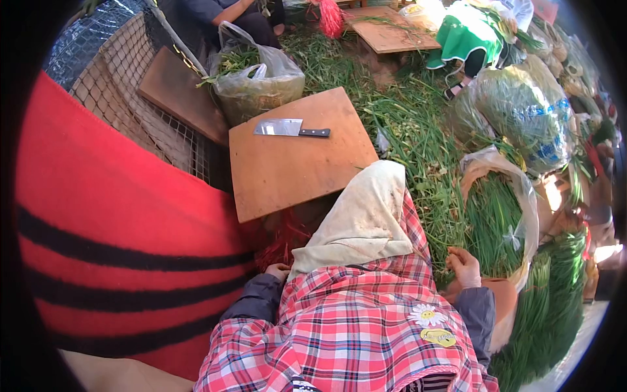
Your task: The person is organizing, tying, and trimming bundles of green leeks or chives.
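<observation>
A pale, stained cloth (366, 215) is draped over my raised knee, on top of my red plaid apron (353, 320). My left hand (279, 270) is at the cloth's left edge, its fingers curled against it and partly hidden. Out to the right, beside the loose green stalks (431, 222), my right hand (465, 266) has its fingers bent together; anything between them is too small to make out. In front of me a kitchen cleaver (290, 128) with a black handle lies flat on a wooden board (300, 170), away from both hands.
Clear plastic bags of greens stand ahead (261, 91) and right (522, 111). Beside my right hand is an open bag (496, 222) of long green stalks. A red, black-striped cloth (124, 215) covers the left. Two people sit beyond, near another board (392, 32).
</observation>
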A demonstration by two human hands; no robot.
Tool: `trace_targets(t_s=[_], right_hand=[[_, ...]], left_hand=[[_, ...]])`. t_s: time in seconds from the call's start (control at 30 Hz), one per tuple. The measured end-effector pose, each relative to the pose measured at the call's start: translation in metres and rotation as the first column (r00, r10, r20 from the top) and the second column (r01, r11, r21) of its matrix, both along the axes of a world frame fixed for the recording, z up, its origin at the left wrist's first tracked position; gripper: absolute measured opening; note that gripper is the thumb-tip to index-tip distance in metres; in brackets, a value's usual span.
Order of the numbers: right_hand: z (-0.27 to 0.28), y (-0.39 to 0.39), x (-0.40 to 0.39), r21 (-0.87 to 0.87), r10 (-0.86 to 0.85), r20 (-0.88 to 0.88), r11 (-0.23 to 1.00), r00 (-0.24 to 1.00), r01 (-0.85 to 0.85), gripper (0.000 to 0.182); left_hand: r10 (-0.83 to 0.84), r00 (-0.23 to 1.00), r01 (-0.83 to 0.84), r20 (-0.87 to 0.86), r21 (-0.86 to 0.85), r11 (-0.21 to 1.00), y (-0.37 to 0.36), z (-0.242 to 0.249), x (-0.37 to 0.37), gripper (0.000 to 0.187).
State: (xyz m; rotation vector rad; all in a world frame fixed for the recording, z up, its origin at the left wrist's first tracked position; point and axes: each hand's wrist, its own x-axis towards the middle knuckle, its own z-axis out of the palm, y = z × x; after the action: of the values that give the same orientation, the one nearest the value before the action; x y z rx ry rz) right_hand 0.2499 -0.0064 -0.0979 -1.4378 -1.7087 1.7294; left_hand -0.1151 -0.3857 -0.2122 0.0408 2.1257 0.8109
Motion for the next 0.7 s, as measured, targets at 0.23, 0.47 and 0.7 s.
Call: trace_targets(t_s=[0.23, 0.47, 0.7], right_hand=[[-0.005, 0.001, 0.001, 0.001, 0.002, -0.006, 1.000, 1.000, -0.002, 0.028], [0.023, 0.021, -0.025, -0.088, -0.085, -0.079, 0.993, 0.993, 0.078, 0.028], [0.125, 0.045, -0.147, 0.118, 0.126, -0.235, 0.988, 0.964, -0.101, 0.025]], left_hand=[[-0.206, 0.934, 0.278, 0.293, -0.232, 0.932, -0.155, -0.017, 0.015, 0.024], [-0.001, 1.000, -0.003, 0.011, 0.308, 0.951, 0.052, 0.198, -0.029, 0.013], [-0.167, 0.985, 0.154, -0.035, 0.599, 0.786, 0.260, 0.176, -0.123, 0.016]])
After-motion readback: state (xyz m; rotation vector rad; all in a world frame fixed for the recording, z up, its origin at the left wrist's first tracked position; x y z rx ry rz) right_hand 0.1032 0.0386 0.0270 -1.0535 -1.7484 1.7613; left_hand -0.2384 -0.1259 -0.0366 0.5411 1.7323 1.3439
